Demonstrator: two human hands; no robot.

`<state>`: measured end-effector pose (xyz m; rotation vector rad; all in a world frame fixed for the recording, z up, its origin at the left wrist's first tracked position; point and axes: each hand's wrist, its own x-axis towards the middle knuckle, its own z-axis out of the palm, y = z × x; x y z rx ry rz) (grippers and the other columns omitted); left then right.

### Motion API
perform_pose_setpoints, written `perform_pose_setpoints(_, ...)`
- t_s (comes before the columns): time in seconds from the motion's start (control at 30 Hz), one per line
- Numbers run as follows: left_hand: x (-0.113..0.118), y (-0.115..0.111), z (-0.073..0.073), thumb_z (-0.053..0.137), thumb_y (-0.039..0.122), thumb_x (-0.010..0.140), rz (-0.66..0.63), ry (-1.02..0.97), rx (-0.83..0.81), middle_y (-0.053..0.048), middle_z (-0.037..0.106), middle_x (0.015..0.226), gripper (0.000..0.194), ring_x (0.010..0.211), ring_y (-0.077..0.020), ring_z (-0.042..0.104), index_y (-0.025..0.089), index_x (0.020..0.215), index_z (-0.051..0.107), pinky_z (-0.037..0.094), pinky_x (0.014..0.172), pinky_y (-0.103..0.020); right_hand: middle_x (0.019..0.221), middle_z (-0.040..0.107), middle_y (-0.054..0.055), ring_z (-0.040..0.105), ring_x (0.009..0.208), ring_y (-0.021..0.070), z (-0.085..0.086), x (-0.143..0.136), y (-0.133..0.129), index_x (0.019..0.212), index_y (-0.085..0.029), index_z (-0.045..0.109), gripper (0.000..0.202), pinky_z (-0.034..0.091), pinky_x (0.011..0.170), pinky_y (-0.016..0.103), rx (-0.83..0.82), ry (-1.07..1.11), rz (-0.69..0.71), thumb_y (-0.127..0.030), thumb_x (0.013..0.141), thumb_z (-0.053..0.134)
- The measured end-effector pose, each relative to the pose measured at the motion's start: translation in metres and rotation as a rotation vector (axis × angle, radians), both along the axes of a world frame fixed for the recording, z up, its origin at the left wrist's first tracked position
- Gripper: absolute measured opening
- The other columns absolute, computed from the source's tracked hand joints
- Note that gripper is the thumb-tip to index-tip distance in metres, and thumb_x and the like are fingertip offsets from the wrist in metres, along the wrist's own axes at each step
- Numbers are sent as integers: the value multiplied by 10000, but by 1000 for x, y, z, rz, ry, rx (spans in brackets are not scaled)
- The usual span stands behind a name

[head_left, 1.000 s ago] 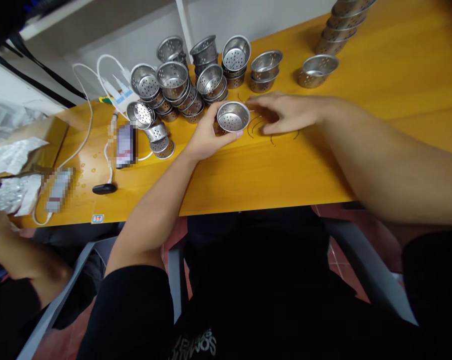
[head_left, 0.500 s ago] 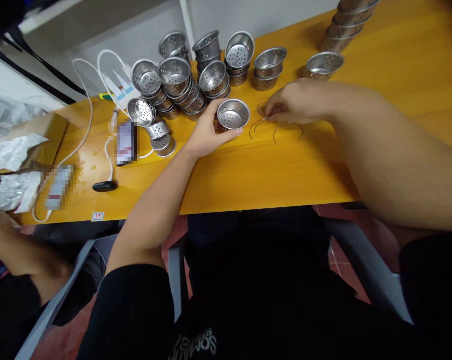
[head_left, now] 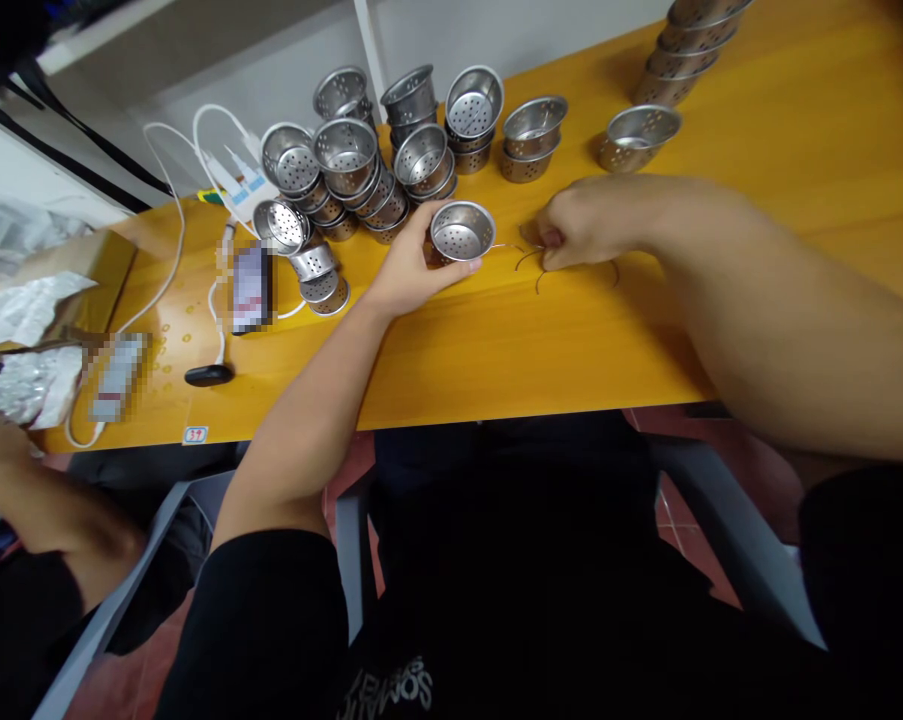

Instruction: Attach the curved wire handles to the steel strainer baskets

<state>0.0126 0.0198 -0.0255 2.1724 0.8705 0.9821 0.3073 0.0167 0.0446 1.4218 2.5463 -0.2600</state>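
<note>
My left hand [head_left: 406,268] is wrapped round a small perforated metal strainer basket [head_left: 462,232], which stands mouth-up over the table. Just to its right, my right hand [head_left: 584,222] is closed with the fingers pinched together on a thin curved wire [head_left: 507,246]. The wire's free end reaches toward the basket's right side; whether it touches cannot be told. More curved wires [head_left: 538,283] lie on the table under and beside my right hand, partly hidden by it.
Stacked strainer baskets [head_left: 346,160] crowd the table behind my left hand. A short stack [head_left: 532,140], a single basket [head_left: 638,138] and a tall stack [head_left: 691,50] stand farther right. Phones [head_left: 251,290], cables and a power strip [head_left: 252,190] lie left. Another person's arm [head_left: 38,500] is at far left.
My right hand has shifted slightly right and turned, its fingers now tighter on a wire whose end points at the basket. My left hand keeps holding the basket in nearly the same place.
</note>
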Motion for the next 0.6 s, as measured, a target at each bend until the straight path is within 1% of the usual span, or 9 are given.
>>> perform_pose_setpoints(0.1, 0, 0, 0, 798, 798, 788, -9, 4, -3, -152, 628, 1472, 1000, 1381, -285, 674, 215, 1505, 416, 539, 1244, -484, 871, 697, 83, 621, 807, 234, 8, -7, -8, 926, -173, 717, 190, 347, 710, 337, 5, -129, 5, -357, 960, 752)
perform_pose_setpoints(0.2, -1, 0, -1, 772, 794, 818, -23, 30, 13, -156, 605, 1503, 1007, 1409, -293, 653, 225, 1548, 375, 510, 1269, -505, 913, 709, 91, 641, 839, 249, 9, -10, -11, 942, -182, 718, 178, 355, 705, 337, 16, -167, 14, -358, 970, 727)
perform_pose_setpoints(0.3, -2, 0, -2, 747, 793, 841, -32, 55, 30, -163, 595, 1515, 1019, 1425, -301, 641, 228, 1584, 338, 483, 1288, -527, 908, 707, 82, 631, 832, 247, 7, -8, -10, 938, -184, 717, 155, 373, 711, 338, 10, -122, 12, -337, 961, 735)
perform_pose_setpoints(0.37, -3, 0, 0, 757, 793, 832, -19, 57, 33, -164, 607, 1504, 1010, 1414, -302, 650, 226, 1567, 358, 496, 1276, -521, 899, 706, 61, 607, 786, 218, 8, -4, -9, 957, -187, 714, 95, 388, 702, 331, -18, -55, 12, -274, 958, 752)
perform_pose_setpoints(0.47, -3, -1, 2, 772, 796, 816, -5, 63, 35, -163, 620, 1497, 995, 1400, -299, 663, 223, 1534, 390, 519, 1256, -504, 922, 719, 40, 597, 742, 183, 15, 10, -6, 1010, -191, 714, 36, 413, 682, 318, -35, 16, -6, -181, 979, 728)
perform_pose_setpoints(0.53, -3, -2, 2, 767, 803, 815, -4, 59, 34, -160, 629, 1487, 988, 1387, -294, 674, 220, 1524, 400, 534, 1245, -499, 971, 732, 44, 634, 779, 179, 19, 29, -2, 1042, -189, 716, 75, 454, 703, 312, -7, 121, -36, -145, 983, 725)
perform_pose_setpoints(0.57, -3, -1, 2, 766, 806, 814, -3, 55, 30, -159, 634, 1480, 987, 1380, -291, 680, 218, 1520, 405, 543, 1238, -498, 1007, 736, 47, 655, 810, 180, 19, 40, 1, 1053, -188, 716, 124, 487, 727, 310, 17, 193, -54, -110, 960, 742)
perform_pose_setpoints(0.6, -2, -1, 2, 767, 807, 811, -3, 52, 25, -158, 636, 1475, 987, 1377, -290, 683, 217, 1516, 409, 551, 1231, -497, 1057, 740, 51, 674, 840, 186, 18, 51, 4, 1115, -191, 714, 204, 508, 729, 311, 38, 251, -78, -110, 940, 780)
